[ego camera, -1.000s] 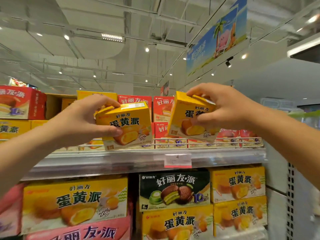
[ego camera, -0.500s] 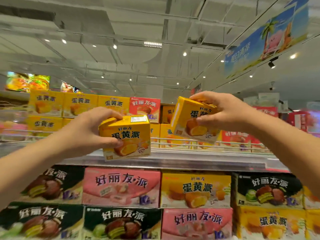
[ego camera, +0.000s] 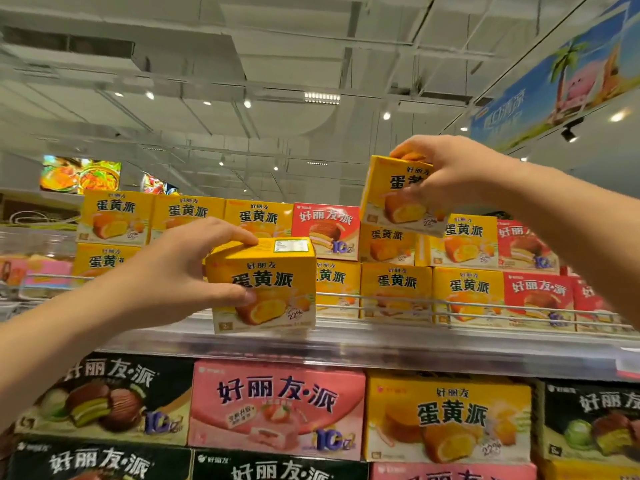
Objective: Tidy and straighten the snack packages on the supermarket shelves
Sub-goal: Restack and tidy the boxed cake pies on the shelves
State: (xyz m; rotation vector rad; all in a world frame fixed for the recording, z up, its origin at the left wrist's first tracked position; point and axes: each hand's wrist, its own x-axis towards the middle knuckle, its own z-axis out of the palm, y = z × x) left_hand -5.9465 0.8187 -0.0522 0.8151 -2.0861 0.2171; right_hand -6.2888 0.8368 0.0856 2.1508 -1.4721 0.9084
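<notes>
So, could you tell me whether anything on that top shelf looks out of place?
Yes: one red box sits alone in the upper row of yellow boxes, breaking the colour run.

Supermarket aisle, snack section. Upper shelf with clear plastic front strip and wire rail carries stacked yellow snack boxes and red snack boxes, same printed faces repeated in rows. Lower shelf packed with larger black cartons, pink carton, yellow carton. Open industrial ceiling with spotlights and ducting. Promotional banner hangs upper right; illuminated food posters far left.
</notes>
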